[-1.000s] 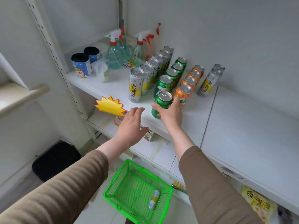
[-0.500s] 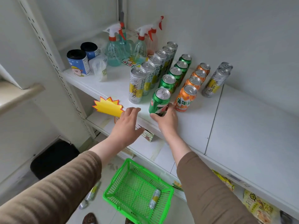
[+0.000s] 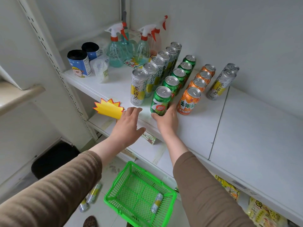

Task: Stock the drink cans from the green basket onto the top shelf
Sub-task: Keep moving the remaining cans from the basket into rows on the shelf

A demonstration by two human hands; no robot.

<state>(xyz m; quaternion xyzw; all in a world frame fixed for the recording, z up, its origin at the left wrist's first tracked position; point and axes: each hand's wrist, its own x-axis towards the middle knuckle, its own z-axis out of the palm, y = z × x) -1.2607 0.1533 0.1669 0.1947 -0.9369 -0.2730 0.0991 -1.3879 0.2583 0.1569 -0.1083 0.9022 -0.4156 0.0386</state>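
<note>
1. Right-hand grip (image 3: 166, 119): fingers are curled round the base of a green can (image 3: 160, 101), held upright at the top shelf (image 3: 205, 126) front edge.
2. Left hand (image 3: 128, 124) is held flat, fingers spread.
3. Green basket (image 3: 139, 194) holds one silver can (image 3: 156, 203); its label cannot be read.

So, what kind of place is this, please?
Most likely a small shop or its stockroom. White retail shelving carries drink cans in rows by kind, a yellow starburst price tag hangs at the shelf edge, and a green basket stands on the floor.
</note>
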